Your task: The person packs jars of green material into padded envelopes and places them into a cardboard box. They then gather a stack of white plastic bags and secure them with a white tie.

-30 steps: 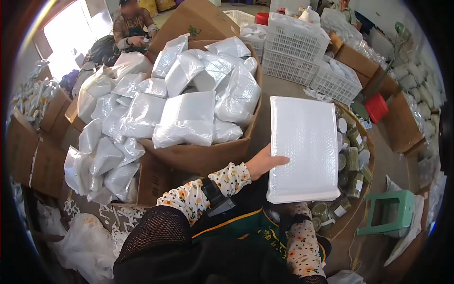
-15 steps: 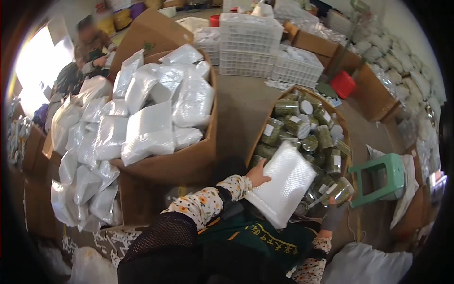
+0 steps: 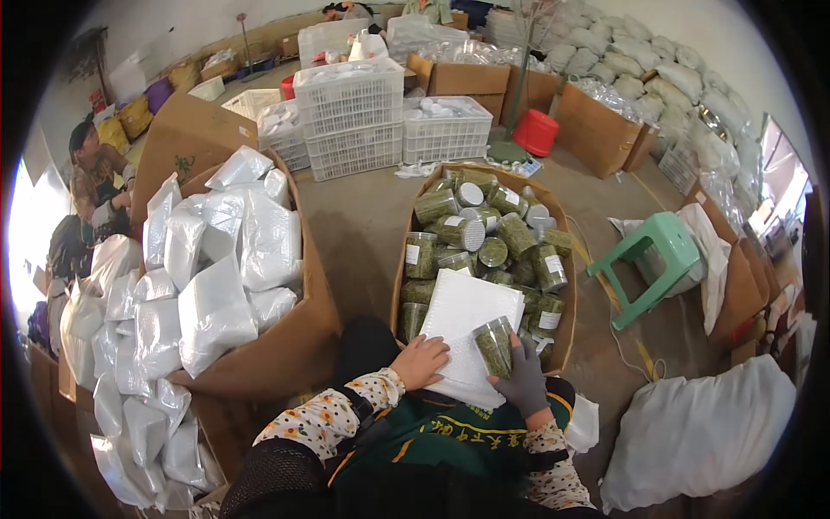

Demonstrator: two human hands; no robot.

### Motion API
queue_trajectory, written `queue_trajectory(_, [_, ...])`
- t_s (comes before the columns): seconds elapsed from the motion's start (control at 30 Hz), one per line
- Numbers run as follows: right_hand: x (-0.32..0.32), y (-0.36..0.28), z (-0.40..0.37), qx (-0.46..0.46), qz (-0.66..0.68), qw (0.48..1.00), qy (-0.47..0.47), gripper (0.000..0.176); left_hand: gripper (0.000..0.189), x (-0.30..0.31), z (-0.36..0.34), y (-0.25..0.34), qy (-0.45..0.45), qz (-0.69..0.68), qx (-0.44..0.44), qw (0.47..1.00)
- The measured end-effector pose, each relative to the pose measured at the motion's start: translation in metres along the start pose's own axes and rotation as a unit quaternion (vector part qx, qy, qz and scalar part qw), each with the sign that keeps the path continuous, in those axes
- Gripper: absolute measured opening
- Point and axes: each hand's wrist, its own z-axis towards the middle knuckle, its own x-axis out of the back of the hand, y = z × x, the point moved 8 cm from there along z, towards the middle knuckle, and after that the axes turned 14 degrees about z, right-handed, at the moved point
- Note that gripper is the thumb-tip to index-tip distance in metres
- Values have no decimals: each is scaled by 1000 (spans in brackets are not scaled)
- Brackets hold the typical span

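Note:
A clear jar (image 3: pixel 494 349) filled with dried green bits is tilted over the white bubble-wrap sheets (image 3: pixel 462 316). My right hand (image 3: pixel 524 381), in a grey glove with bare fingertips, is closed around the jar's right side. The bubble-wrap sheets lie in front of me over the near part of a carton (image 3: pixel 399 303) full of similar jars (image 3: pixel 517 235). At their left edge rests my left hand (image 3: pixel 420 362), its bare fingers stretched out and touching the wrap. The underside of the stack is hidden.
Left of me, a large carton (image 3: pixel 298 333) overflows with bubble-wrapped packs (image 3: pixel 216 311). Right are a green stool (image 3: pixel 648 259) and a full white sack (image 3: pixel 700 432). White crates (image 3: pixel 350 147) and a red bucket (image 3: pixel 536 132) stand behind. Another person (image 3: pixel 104 177) sits far left.
My right hand has brought a jar up from the right onto the bubble wrap. The wrap has turned and lies flatter, and my left hand has shifted along its left edge. The view has swung right.

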Motion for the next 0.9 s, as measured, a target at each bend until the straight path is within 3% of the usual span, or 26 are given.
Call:
queue_trajectory(0.1, [4, 16, -14, -32, 80, 995, 49, 88, 18, -32, 8, 0, 19, 26, -10, 999])
queue_trajectory(0.17, [14, 9, -22, 54, 181, 979, 72, 78, 9, -30, 16, -3, 34, 14, 17, 999])
queue_trajectory(0.33, [11, -63, -40, 134, 50, 988, -58, 77, 15, -29, 29, -37, 36, -123, 152, 980])
queue_trajectory(0.37, [5, -59, -51, 121, 43, 990, -58, 78, 14, -38, 29, -52, -37, -194, 264, 944])
queue_trajectory(0.43, [-8, -47, -51, 118, 23, 992, -49, 78, 13, -14, 32, -53, 60, -201, 282, 936])
queue_trajectory(0.53, [-14, -22, -55, 52, 73, 996, -4, 74, 12, 37, 42, -11, 195, -155, 135, 959])
queue_trajectory(0.63, [-20, -4, -57, -12, 154, 988, 28, 72, 15, 56, 32, 6, 249, -76, 121, 958])
queue_trajectory(0.7, [-25, 18, -58, -45, 232, 970, 52, 72, 32, 52, 15, -2, 224, -89, 210, 947])
queue_trajectory(0.73, [-27, 20, -57, -66, 271, 959, 53, 72, 49, 44, 7, -7, 193, -60, 242, 949])
queue_trajectory(0.8, [-27, 21, -56, -117, 344, 930, 60, 72, 54, 3, 2, -23, 32, -224, 321, 920])
queue_trajectory(0.83, [-22, 10, -52, -88, 250, 963, 58, 72, 56, -18, 0, -23, -49, -306, 350, 884])
queue_trajectory(0.9, [-11, -16, -44, -24, 52, 997, 57, 73, 62, -20, 12, -16, -35, -303, 332, 893])
